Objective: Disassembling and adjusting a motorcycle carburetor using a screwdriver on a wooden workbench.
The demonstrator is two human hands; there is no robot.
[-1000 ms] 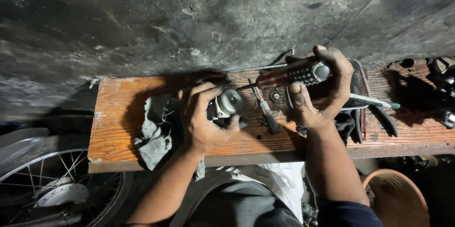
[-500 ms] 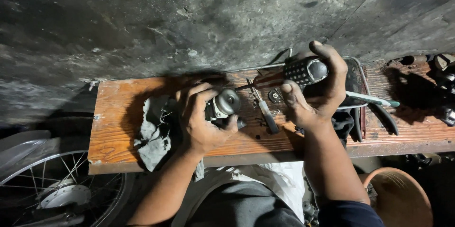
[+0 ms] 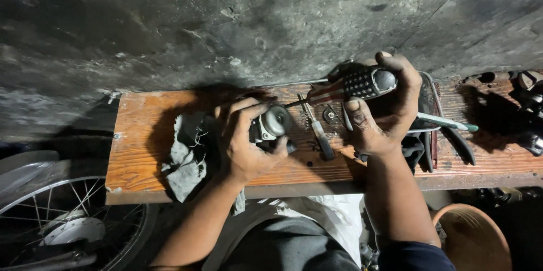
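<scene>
My left hand [image 3: 243,143] grips a small round metal part [image 3: 272,124] with a grey domed face, held just above the wooden bench [image 3: 141,158]. My right hand [image 3: 387,107] is closed around the thick patterned handle of a screwdriver [image 3: 362,84], whose shaft points left toward the metal part. The tip sits close to the part; whether it touches I cannot tell. A grey rag [image 3: 184,160] lies on the bench under my left wrist.
A second screwdriver [image 3: 318,132] and a small round washer [image 3: 330,115] lie between my hands. Pliers and a green-handled tool [image 3: 447,123] rest at the right by dark parts [image 3: 529,107]. A spoked wheel [image 3: 62,226] is at lower left, a brown bowl [image 3: 472,237] lower right. Concrete floor lies beyond.
My right hand has lifted the screwdriver slightly and swung its shaft leftward, nearer the metal part. My left hand keeps its hold with little movement.
</scene>
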